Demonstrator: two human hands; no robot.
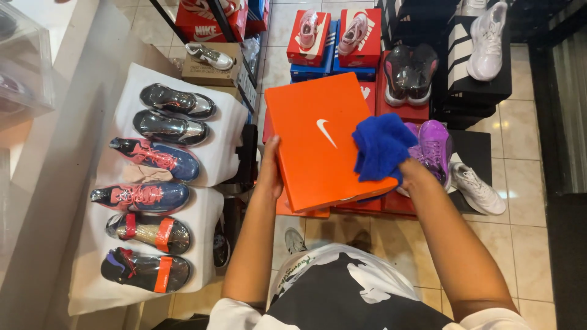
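I hold a closed orange shoe box (318, 143) tilted in front of me. My left hand (269, 171) grips its left edge, thumb on the lid. My right hand (408, 173) is closed on a fluffy blue cloth (380, 146), which presses against the right side of the lid. Most of that hand is hidden under the cloth.
To the left, a white-covered table (211, 150) carries several plastic-wrapped sneakers. Ahead on the tiled floor stand stacked red, blue and black shoe boxes (361, 36) with display shoes, a purple sneaker (435, 150) and a white one (477, 188). A cardboard box (211, 73) stands at the back left.
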